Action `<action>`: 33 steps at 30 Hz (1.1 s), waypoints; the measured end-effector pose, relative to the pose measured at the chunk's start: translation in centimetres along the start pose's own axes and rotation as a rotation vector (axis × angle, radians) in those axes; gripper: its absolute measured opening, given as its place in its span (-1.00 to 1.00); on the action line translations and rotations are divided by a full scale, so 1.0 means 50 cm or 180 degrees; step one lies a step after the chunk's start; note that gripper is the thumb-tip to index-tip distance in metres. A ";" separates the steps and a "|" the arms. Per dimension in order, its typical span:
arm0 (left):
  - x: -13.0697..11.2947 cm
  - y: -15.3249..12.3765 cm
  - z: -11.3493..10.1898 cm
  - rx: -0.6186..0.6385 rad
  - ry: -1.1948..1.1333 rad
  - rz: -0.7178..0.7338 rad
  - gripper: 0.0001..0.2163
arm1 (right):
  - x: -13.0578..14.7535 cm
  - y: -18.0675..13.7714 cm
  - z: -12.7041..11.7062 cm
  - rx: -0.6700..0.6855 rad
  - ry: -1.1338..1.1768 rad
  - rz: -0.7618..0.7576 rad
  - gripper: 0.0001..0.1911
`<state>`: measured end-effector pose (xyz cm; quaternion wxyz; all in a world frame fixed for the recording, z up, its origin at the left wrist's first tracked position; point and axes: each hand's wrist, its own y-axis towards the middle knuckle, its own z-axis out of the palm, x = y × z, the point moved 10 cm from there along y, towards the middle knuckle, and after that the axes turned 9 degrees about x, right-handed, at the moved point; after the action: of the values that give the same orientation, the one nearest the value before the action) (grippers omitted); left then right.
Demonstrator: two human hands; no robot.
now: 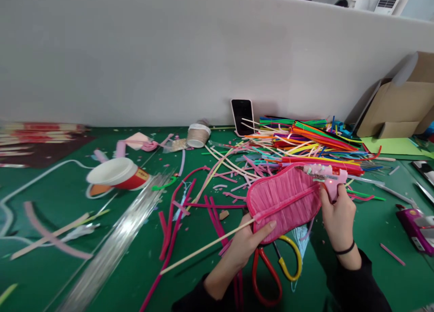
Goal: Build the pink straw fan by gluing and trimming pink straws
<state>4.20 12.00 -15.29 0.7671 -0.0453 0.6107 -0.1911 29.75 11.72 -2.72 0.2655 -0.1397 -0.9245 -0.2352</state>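
Observation:
My left hand (244, 242) grips a pink fan (280, 199) at its lower left edge, with the thumb lying over the front. The fan has a pleated-looking pink face, a darker pink border and a strip along its middle. A thin wooden stick (206, 250) runs out from that strip toward the lower left. In my right hand (340, 221) is a pink hot glue gun (329, 178) with a small light showing. Its nozzle points left, at the fan's upper right edge; whether it touches is unclear. Scissors (266, 280) with one red and one yellow handle lie partly under the fan.
Colourful pipe cleaners (315, 138) are heaped behind the fan, near a phone (242, 116) leaning on the partition. Left lie clear sticks (111, 239) and a tipped paper cup (118, 174). A cardboard box (400, 99) and a purple device (415, 228) are at right.

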 end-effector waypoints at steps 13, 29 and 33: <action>-0.013 0.002 0.013 0.0158 -0.0001 0.0100 -0.57 | -0.009 0.002 0.000 0.0030 -0.0050 0.0113 -0.64; -0.020 -0.001 0.014 0.0011 -0.0390 0.0003 -0.47 | -0.031 0.009 -0.023 -0.0177 -0.0060 0.0451 -0.59; -0.021 0.002 0.010 -0.0101 -0.0583 -0.0012 -0.45 | -0.044 0.012 -0.046 -0.0375 -0.0044 0.0666 -0.54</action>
<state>4.52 12.35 -14.23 0.8186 -0.0760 0.5408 -0.1779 32.75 10.76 -2.04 0.2735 -0.2524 -0.8913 -0.2591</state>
